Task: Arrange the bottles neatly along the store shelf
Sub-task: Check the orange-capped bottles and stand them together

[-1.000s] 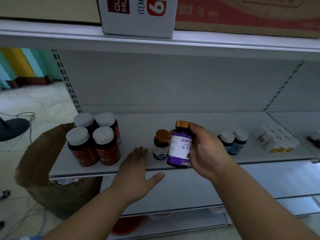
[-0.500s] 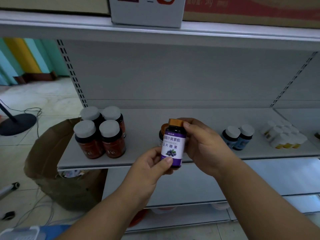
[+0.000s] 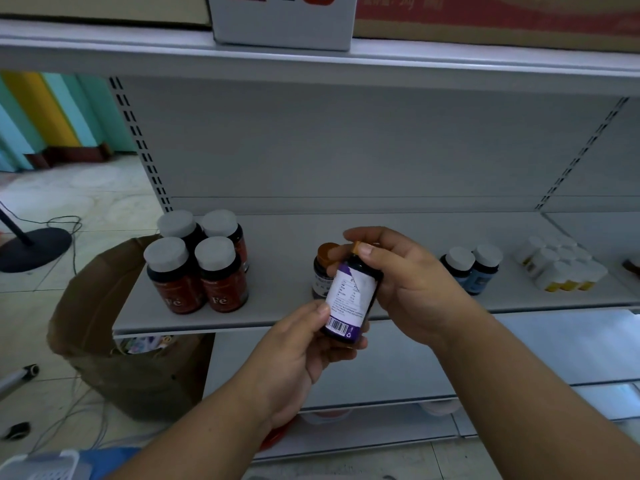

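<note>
Two red bottles (image 3: 201,271) at the left of the frame each read "Fé" in white. The purple bottle (image 3: 349,299) at centre shows a barcode and a recycling mark; its small print is unreadable.

Purple-labelled bottle (image 3: 349,299) now turned, barcode side facing the camera instead of the blueberry front, tilted. Left hand (image 3: 304,348) off the shelf, gripping its base; right hand (image 3: 405,282) pinching the cap.

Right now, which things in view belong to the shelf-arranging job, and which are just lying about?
Job: purple-label bottle held by left hand and right hand; orange-capped bottle; four red bottles; two blue bottles; white bottles; shelf.
Lying about: cardboard box; stand base.
</note>
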